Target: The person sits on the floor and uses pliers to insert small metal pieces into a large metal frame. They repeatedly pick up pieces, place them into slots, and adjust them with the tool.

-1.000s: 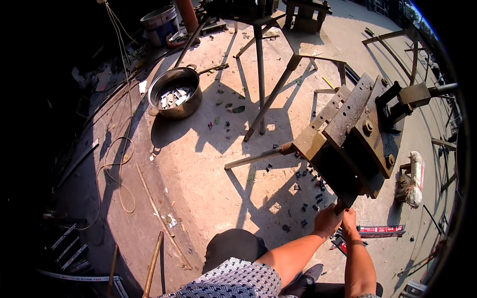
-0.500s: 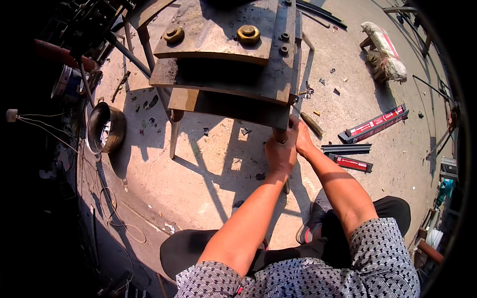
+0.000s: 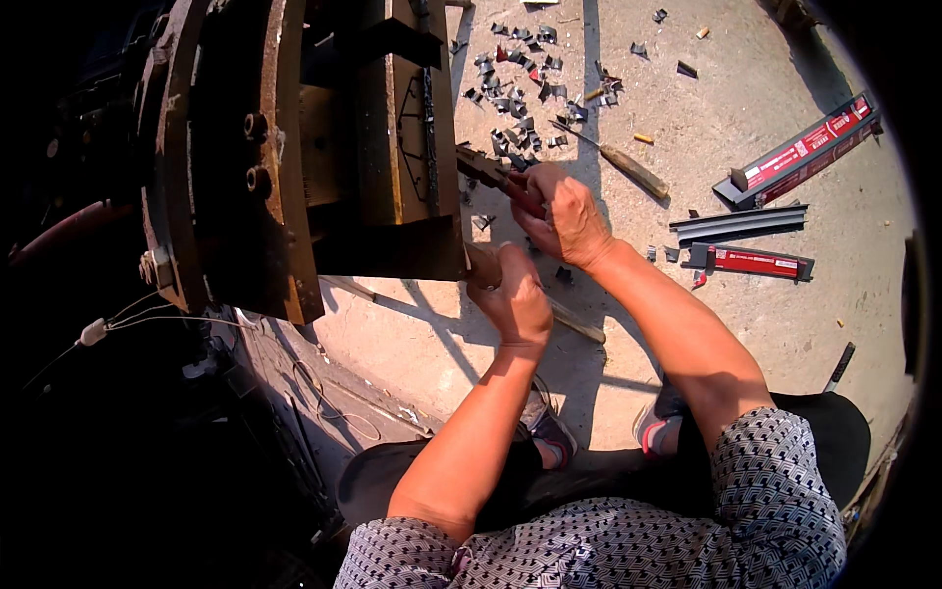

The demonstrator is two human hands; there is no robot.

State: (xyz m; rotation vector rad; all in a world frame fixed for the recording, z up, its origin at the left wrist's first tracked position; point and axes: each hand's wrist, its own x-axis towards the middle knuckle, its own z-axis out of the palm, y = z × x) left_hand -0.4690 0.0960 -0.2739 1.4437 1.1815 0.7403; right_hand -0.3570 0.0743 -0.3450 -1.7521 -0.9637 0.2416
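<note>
A heavy rusty steel press [image 3: 294,167] of stacked plates fills the upper left. My right hand [image 3: 567,218] is closed around a long metal strip [image 3: 491,172] with a red part, whose end reaches into the gap of the press. Just below it, my left hand [image 3: 512,297] grips a wooden handle [image 3: 482,265] that sticks out from under the press's lower plate. Both forearms come up from the bottom edge. What lies inside the press gap is hidden in shadow.
Several small cut metal pieces [image 3: 525,93] are scattered on the concrete floor beyond my hands. A wooden-handled tool [image 3: 628,169] lies near them. Red and grey long strips [image 3: 775,211] lie at the right. Thin cables [image 3: 177,319] hang at the left. My shoes [image 3: 549,432] rest on the floor.
The view has swung, so the press now fills the upper left. My hands have separated: the left now holds the wooden handle, the right the strip at the press.
</note>
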